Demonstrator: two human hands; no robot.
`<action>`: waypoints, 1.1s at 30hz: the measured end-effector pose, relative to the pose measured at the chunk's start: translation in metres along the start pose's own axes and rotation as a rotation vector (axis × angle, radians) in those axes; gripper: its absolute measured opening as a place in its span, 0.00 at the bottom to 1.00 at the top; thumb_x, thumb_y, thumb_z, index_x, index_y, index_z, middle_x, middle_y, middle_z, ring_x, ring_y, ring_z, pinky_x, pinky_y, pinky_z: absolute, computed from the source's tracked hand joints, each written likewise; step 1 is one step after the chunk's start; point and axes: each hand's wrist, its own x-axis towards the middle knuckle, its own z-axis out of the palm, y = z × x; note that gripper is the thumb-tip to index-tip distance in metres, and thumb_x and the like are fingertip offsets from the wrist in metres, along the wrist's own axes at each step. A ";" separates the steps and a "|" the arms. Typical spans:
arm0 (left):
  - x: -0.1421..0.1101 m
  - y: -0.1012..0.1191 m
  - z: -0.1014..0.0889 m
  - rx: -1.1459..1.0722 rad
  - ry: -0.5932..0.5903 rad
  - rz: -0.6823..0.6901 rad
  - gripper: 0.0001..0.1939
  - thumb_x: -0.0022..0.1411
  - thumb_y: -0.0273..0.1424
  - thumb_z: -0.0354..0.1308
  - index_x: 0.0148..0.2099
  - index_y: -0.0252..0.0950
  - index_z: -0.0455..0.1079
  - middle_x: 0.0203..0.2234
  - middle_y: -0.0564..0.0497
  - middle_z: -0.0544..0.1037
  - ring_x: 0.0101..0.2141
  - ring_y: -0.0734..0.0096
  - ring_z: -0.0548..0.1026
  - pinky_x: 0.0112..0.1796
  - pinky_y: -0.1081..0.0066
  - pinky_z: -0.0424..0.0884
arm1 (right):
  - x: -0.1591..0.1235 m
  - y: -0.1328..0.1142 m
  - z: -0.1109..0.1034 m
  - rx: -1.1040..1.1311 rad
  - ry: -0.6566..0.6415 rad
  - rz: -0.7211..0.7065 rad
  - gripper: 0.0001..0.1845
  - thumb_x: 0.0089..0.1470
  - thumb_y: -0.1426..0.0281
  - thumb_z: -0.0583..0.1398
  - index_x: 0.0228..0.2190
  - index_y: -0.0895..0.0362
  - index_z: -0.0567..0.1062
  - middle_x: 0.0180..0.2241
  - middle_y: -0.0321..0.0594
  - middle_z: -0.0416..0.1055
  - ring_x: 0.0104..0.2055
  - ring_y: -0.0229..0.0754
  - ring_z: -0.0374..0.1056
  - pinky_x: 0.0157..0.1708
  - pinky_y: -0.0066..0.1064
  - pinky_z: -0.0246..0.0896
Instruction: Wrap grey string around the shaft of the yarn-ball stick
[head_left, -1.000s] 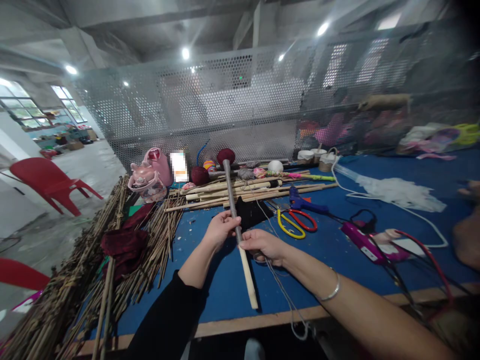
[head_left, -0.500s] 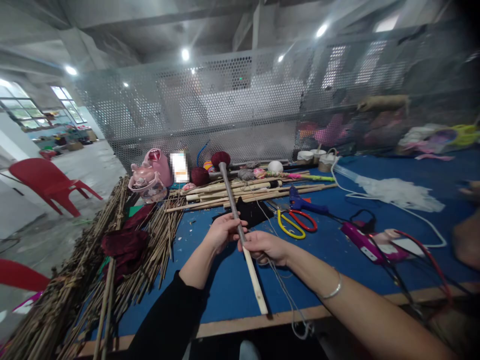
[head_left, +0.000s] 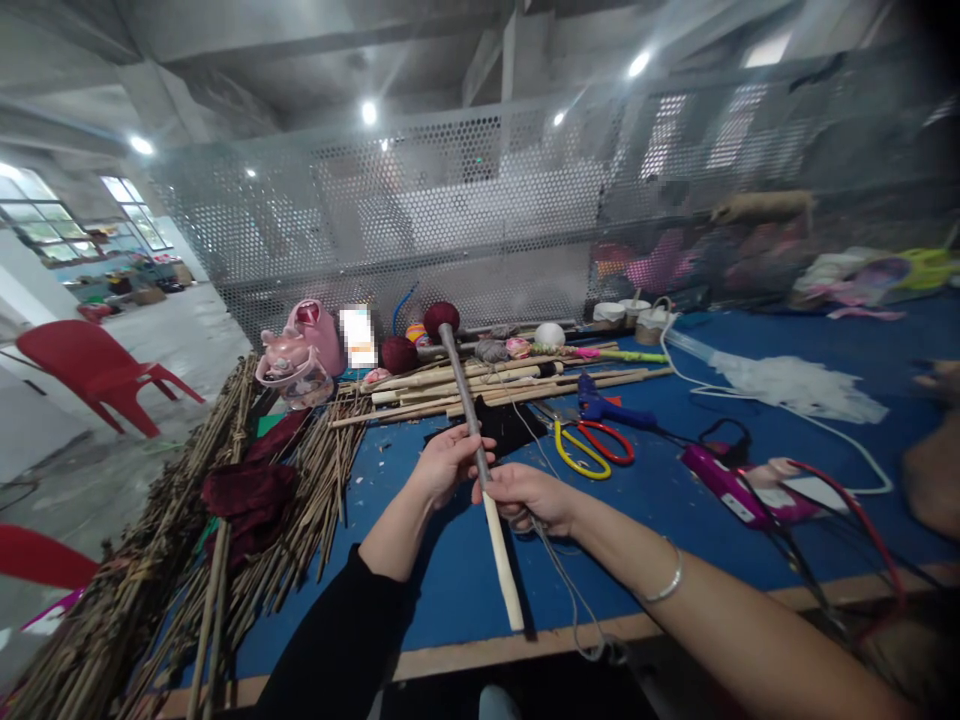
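A wooden stick (head_left: pixel 501 560) points away from me, bare and pale at its near end and wrapped in grey yarn along its upper length. A dark red ball (head_left: pixel 441 320) is at its far end. My left hand (head_left: pixel 448 465) is closed around the wrapped part. Just below, my right hand (head_left: pixel 529 495) pinches the stick where the grey wrapping meets bare wood. Loose grey yarn (head_left: pixel 562 575) hangs from under my right hand to the table edge. A black cloth (head_left: pixel 510 425) lies behind my hands, beside scissors (head_left: pixel 592 445) with yellow and red handles.
Bundled thin twigs (head_left: pixel 300 520) and dark red cloth (head_left: pixel 247 495) lie at left. Pale sticks (head_left: pixel 427 385), a white ball (head_left: pixel 550 335) and a pink basket (head_left: pixel 296 380) stand behind. A blue glue gun (head_left: pixel 611 408), purple power strip (head_left: pixel 724 485) and another person's hand (head_left: pixel 934 470) are at right.
The stick's near end has swung slightly left. The loose yarn hanging by the table edge has shifted a little. Both hands keep nearly the same place on the stick.
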 end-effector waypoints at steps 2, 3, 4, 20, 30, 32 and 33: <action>-0.001 0.001 0.000 0.017 0.013 -0.014 0.19 0.48 0.29 0.60 0.44 0.32 0.63 0.31 0.45 0.75 0.26 0.74 0.74 0.21 0.80 0.66 | 0.003 0.002 0.002 -0.028 0.064 -0.013 0.14 0.46 0.61 0.58 0.26 0.60 0.65 0.11 0.23 0.45 0.12 0.24 0.35 0.10 0.18 0.32; -0.001 0.001 0.000 0.028 0.022 -0.021 0.19 0.48 0.28 0.60 0.44 0.33 0.63 0.31 0.46 0.75 0.26 0.74 0.74 0.21 0.79 0.67 | 0.004 0.003 0.003 -0.050 0.101 -0.021 0.15 0.45 0.61 0.59 0.24 0.59 0.63 0.12 0.23 0.45 0.12 0.24 0.36 0.10 0.19 0.32; -0.001 0.001 -0.001 0.039 0.032 -0.027 0.20 0.48 0.28 0.60 0.44 0.33 0.63 0.31 0.46 0.75 0.26 0.74 0.74 0.22 0.79 0.67 | 0.005 0.004 0.004 -0.084 0.133 -0.038 0.15 0.44 0.61 0.60 0.23 0.59 0.61 0.12 0.23 0.46 0.11 0.24 0.37 0.10 0.19 0.33; -0.002 0.002 0.000 0.077 0.076 -0.057 0.19 0.47 0.27 0.60 0.43 0.33 0.63 0.29 0.48 0.74 0.24 0.76 0.73 0.23 0.78 0.68 | 0.005 0.003 -0.001 -0.259 0.149 -0.108 0.15 0.45 0.62 0.59 0.21 0.59 0.61 0.12 0.24 0.47 0.12 0.25 0.40 0.09 0.20 0.34; 0.006 -0.007 -0.010 0.002 0.009 -0.030 0.18 0.48 0.28 0.60 0.43 0.33 0.64 0.29 0.47 0.75 0.25 0.74 0.74 0.21 0.80 0.65 | 0.001 -0.002 -0.004 -0.174 0.087 0.019 0.13 0.48 0.62 0.55 0.32 0.60 0.67 0.12 0.23 0.45 0.11 0.26 0.36 0.10 0.19 0.32; 0.008 -0.007 -0.014 -0.002 -0.007 -0.046 0.19 0.47 0.28 0.61 0.43 0.32 0.64 0.28 0.47 0.75 0.25 0.74 0.73 0.22 0.79 0.66 | 0.003 -0.001 -0.003 -0.208 0.134 0.001 0.12 0.47 0.63 0.56 0.29 0.60 0.66 0.12 0.24 0.47 0.11 0.25 0.38 0.09 0.19 0.34; 0.008 -0.007 -0.015 0.002 -0.015 -0.050 0.19 0.47 0.28 0.61 0.43 0.32 0.64 0.28 0.46 0.75 0.25 0.74 0.74 0.21 0.79 0.66 | 0.004 0.000 -0.003 -0.227 0.162 -0.015 0.12 0.46 0.63 0.57 0.27 0.59 0.65 0.13 0.24 0.47 0.11 0.25 0.38 0.09 0.19 0.34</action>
